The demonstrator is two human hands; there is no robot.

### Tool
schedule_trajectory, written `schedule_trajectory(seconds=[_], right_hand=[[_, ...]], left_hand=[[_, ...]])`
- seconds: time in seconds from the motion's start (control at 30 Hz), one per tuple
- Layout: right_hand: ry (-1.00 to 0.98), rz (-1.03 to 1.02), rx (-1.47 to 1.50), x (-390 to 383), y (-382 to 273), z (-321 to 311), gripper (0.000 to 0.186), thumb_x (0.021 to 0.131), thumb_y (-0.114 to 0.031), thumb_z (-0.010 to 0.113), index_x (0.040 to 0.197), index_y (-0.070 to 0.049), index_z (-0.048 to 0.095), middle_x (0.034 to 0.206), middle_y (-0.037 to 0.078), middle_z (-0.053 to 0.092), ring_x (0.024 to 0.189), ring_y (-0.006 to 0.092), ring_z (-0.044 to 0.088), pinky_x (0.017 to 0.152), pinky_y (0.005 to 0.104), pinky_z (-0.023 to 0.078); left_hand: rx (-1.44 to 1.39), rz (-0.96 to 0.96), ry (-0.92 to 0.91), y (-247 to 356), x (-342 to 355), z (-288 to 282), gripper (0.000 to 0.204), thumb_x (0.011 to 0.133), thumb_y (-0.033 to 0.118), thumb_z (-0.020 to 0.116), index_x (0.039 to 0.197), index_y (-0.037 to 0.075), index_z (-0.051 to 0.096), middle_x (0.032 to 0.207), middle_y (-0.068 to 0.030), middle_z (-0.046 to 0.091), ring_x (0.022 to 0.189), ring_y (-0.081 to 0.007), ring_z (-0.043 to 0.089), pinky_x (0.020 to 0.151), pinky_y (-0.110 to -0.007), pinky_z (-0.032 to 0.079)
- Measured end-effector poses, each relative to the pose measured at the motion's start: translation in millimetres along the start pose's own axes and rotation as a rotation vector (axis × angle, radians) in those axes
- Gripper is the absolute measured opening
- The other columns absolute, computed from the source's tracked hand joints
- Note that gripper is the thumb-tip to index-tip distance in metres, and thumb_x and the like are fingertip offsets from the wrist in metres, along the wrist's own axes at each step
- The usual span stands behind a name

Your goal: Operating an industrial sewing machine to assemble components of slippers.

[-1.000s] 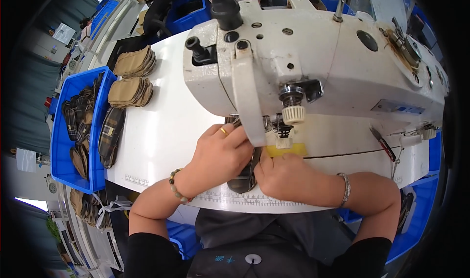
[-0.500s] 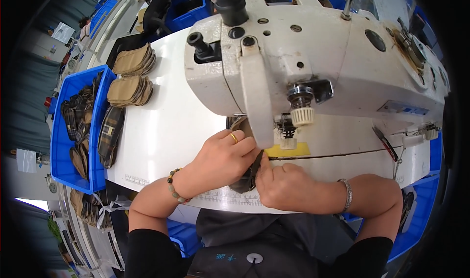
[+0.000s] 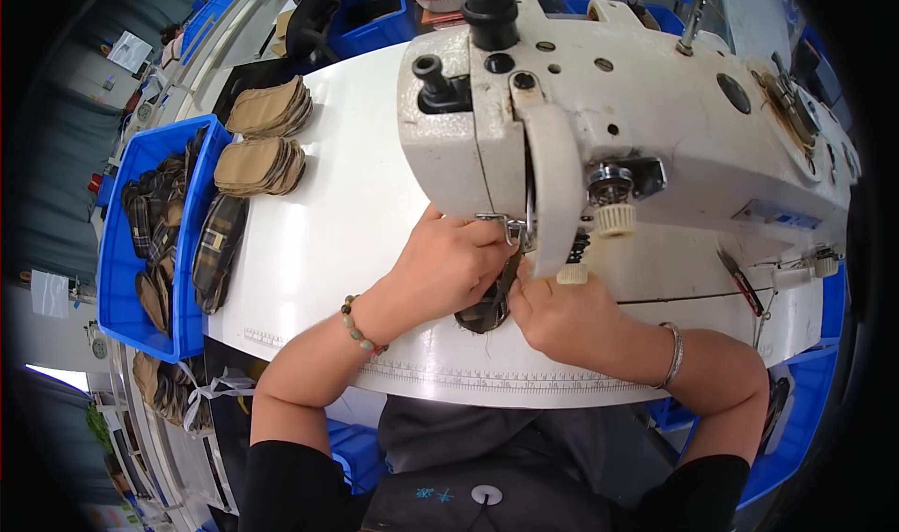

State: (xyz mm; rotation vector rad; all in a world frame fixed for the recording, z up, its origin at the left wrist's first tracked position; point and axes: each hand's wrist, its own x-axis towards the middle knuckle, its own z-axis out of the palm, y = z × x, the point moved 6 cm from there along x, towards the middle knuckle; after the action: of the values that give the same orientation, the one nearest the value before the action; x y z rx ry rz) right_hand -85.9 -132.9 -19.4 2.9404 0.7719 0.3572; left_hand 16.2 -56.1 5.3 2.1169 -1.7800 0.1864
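A dark plaid fabric piece (image 3: 484, 315) with a rounded end lies on the white table under the sewing machine's (image 3: 562, 92) head. My left hand (image 3: 445, 262) is closed on its left side, fingers bent beside the metal presser foot (image 3: 513, 228). On the other side my right hand (image 3: 567, 315) pinches the piece's right edge close to the foot. A thin dark strip (image 3: 674, 298) runs in from the right and passes behind my right hand. The fingertips and the far part of the piece are partly hidden by the machine and my hands.
Two stacks of tan fabric pieces (image 3: 257, 167) lie at the table's left. Beside them are a plaid piece (image 3: 219, 251) and a blue bin (image 3: 195, 242) of plaid pieces. Thread snips (image 3: 742, 281) rest at the right. A ruler scale (image 3: 506, 380) lines the near edge.
Both hands and the fabric piece have moved away from me, closer to the presser foot. The machine sits further right in the picture, and its foot now shows.
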Motion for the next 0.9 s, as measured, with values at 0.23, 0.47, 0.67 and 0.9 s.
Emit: schedule_trajectory(seconds=[0.23, 0.47, 0.67, 0.9], right_hand=[[0.171, 0.024, -0.029, 0, 6, -4, 0.031, 0.072, -0.013, 0.061, 0.100, -0.001, 0.072, 0.102, 0.014, 0.071, 0.075, 0.0145, 0.064, 0.047, 0.0314, 0.047], [0.197, -0.002, 0.148, 1, 7, -7, 0.014, 0.070, -0.014, 0.063, 0.080, -0.005, 0.068, 0.076, 0.011, 0.064, 0.057, 0.0153, 0.060, 0.047, 0.0290, 0.046], [0.285, -0.087, 0.072, -4, -19, -10, 0.015, 0.068, -0.015, 0.064, 0.074, -0.001, 0.065, 0.074, 0.019, 0.065, 0.051, 0.0163, 0.059, 0.044, 0.0300, 0.046], [0.411, -0.004, 0.011, -3, -13, -16, 0.016, 0.066, -0.017, 0.062, 0.072, -0.002, 0.063, 0.073, 0.016, 0.063, 0.050, 0.0142, 0.056, 0.043, 0.0278, 0.044]], left_hand=[[0.054, -0.111, -0.075, 6, -2, -14, 0.016, 0.081, 0.016, 0.072, 0.095, 0.009, 0.071, 0.088, 0.0003, 0.067, 0.089, -0.0175, 0.063, 0.091, -0.038, 0.042], [0.038, -0.062, 0.185, 1, -11, -55, 0.019, 0.080, 0.021, 0.076, 0.076, 0.015, 0.059, 0.064, 0.0030, 0.056, 0.061, -0.0169, 0.056, 0.081, -0.038, 0.040], [0.229, 0.068, 0.179, 17, -12, -51, 0.026, 0.072, 0.038, 0.080, 0.078, 0.017, 0.066, 0.066, 0.0063, 0.052, 0.067, -0.0129, 0.054, 0.096, -0.048, 0.039], [0.121, 0.026, -0.024, 45, -12, -38, 0.032, 0.069, 0.015, 0.074, 0.101, 0.009, 0.073, 0.075, 0.0046, 0.055, 0.083, -0.0144, 0.057, 0.113, -0.064, 0.025]])
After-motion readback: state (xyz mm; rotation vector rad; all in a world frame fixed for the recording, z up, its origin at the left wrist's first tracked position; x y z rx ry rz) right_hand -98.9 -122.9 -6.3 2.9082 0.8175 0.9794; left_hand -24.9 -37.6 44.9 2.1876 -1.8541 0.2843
